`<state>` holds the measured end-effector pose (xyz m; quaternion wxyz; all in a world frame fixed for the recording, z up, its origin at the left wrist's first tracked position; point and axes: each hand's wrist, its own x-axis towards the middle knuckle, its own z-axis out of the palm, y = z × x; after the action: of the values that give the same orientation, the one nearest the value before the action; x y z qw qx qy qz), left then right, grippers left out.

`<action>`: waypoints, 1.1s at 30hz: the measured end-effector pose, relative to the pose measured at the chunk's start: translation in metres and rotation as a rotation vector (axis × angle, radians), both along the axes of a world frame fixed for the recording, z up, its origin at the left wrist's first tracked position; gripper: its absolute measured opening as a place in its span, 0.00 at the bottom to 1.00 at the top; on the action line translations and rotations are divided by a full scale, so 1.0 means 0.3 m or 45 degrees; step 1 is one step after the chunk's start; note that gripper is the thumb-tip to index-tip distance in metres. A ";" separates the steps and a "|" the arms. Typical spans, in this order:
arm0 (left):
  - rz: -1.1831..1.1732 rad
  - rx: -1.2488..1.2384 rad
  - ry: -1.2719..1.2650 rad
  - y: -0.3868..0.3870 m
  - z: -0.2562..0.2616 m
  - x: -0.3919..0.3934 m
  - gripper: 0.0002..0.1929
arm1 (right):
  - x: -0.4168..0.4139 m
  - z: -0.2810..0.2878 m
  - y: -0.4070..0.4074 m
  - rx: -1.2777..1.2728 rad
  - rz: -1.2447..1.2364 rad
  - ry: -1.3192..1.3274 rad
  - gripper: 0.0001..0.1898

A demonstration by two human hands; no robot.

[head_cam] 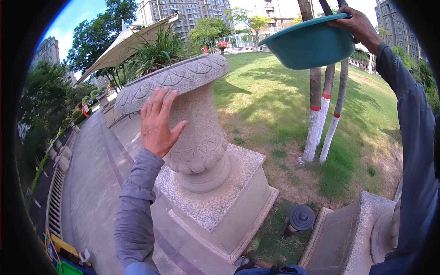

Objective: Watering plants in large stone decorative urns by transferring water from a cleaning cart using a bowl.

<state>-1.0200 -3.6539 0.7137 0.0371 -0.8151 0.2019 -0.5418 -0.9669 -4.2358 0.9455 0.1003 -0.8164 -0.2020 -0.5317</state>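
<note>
My left hand [158, 123], fingers spread and palm away from me, is raised in front of a carved stone urn planter [196, 120]; whether the fingertips touch its rim I cannot tell. Long-leaved green plants [160, 51] grow from the urn's top. High at the right, my right hand [355, 25] grips the rim of a teal plastic basin [309, 43], which is slightly tilted. What the basin holds is hidden, as only its outer side and rim show.
Under the urn is a square stone pedestal [213, 202]. A dark bollard light [301, 218] stands between it and a second stone pedestal [337, 237]. Tree trunks with white-painted bases [311, 137] rise from the lawn. Crates or containers [68, 256] sit at the lower left.
</note>
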 end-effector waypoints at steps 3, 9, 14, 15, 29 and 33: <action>0.137 0.117 -0.071 0.134 0.126 0.128 0.54 | -0.050 -0.026 0.422 0.428 -0.036 0.200 0.23; 0.139 0.178 0.135 0.149 0.242 0.353 0.51 | 0.075 0.067 0.588 0.482 0.182 0.058 0.19; -0.009 0.199 -0.061 0.162 0.202 0.340 0.48 | 0.030 0.131 0.783 0.413 0.088 0.088 0.23; -0.025 0.191 -0.073 0.147 0.197 0.333 0.48 | 0.014 0.145 0.806 0.348 0.072 0.109 0.24; -0.081 0.040 -0.003 0.093 0.121 0.203 0.47 | 0.330 0.321 0.992 -0.156 0.430 -0.079 0.26; -0.061 0.025 0.022 0.095 0.109 0.170 0.47 | 0.379 0.293 1.114 -0.373 0.321 -0.345 0.26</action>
<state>-0.9692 -3.6254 0.7465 0.0302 -0.8143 0.2269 -0.5334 -0.8531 -3.9016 1.0336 0.0183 -0.7117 -0.3888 -0.5847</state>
